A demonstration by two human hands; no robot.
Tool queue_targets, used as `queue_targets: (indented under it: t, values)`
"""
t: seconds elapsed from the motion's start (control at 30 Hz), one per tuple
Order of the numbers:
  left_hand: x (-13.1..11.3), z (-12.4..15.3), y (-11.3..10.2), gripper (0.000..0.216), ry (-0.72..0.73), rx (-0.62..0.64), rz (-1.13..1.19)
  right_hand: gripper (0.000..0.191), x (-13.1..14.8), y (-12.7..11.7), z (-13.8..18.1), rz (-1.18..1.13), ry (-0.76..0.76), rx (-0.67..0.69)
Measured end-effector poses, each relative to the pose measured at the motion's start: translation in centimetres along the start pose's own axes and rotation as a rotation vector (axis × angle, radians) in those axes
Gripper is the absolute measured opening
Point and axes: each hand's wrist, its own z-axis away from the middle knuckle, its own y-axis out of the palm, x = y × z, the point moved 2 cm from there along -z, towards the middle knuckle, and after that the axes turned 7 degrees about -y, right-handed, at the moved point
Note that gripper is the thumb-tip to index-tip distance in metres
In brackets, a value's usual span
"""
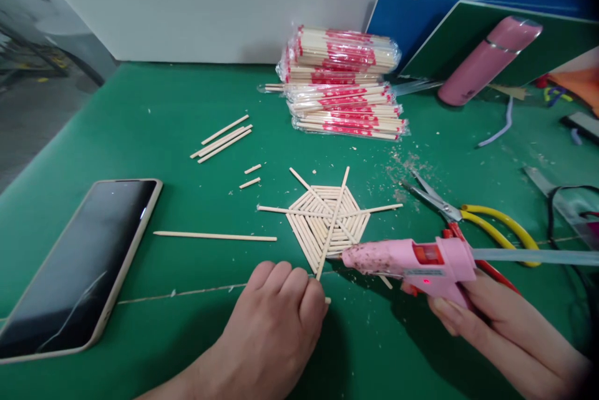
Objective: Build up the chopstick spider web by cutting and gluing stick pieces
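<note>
A hexagonal web of thin wooden sticks [327, 219] lies on the green table [163, 107], with three long sticks crossing it as spokes. My right hand [486, 319] is closed on a pink glue gun [416, 263], whose nozzle points left at the web's near edge. My left hand [276, 312] rests on the table just in front of the web, fingers curled and pinched on a small stick piece at the web's near edge.
A phone [79, 269] lies face up at the left. One long stick [215, 236] and several loose sticks [222, 138] lie left of the web. Wrapped stick bundles [341, 82] are stacked at the back. Yellow-handled pliers [468, 216], a pink bottle [486, 60] and boards sit right.
</note>
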Motion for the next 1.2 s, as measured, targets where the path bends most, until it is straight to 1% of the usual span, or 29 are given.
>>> queue_targets:
  t: [0.17,0.27,0.33,0.47,0.57,0.73,0.87,0.97,1.03,1.2]
  values:
    - [0.0,0.1,0.1,0.010,0.007,0.085,-0.022,0.021,2.4,0.1,-0.1,-0.032,-0.024,-0.017]
    - [0.1,0.1,0.1,0.009,-0.001,0.092,-0.023,0.020,3.9,0.1,-0.2,-0.018,-0.030,-0.048]
    - [0.1,0.1,0.1,0.009,-0.007,0.082,-0.022,0.019,4.4,-0.1,-0.4,-0.010,-0.043,-0.059]
    - [0.0,0.1,0.0,0.010,-0.010,0.069,-0.025,0.016,4.2,-0.4,-0.8,0.034,-0.117,-0.099]
    - [0.0,0.1,0.0,0.011,-0.006,0.059,-0.018,0.017,4.3,-0.5,-0.9,0.017,-0.135,-0.118]
    - [0.0,0.0,0.1,0.011,-0.007,0.079,-0.010,0.021,5.1,-0.6,-1.0,-0.001,-0.088,-0.166]
    - [0.0,0.0,0.1,0.011,-0.017,0.067,-0.005,0.019,5.5,-0.4,-1.0,-0.014,-0.109,-0.146]
    - [0.0,0.0,0.0,0.010,-0.015,0.083,0.002,0.021,5.7,-0.1,-0.8,-0.048,-0.041,-0.199]
    - [0.0,0.0,0.0,0.011,-0.016,0.077,0.006,0.022,5.8,0.0,-0.8,-0.052,-0.027,-0.217]
    - [0.0,-0.1,0.0,0.013,-0.016,0.052,0.016,0.021,4.9,-0.4,-1.0,-0.003,-0.108,-0.112]
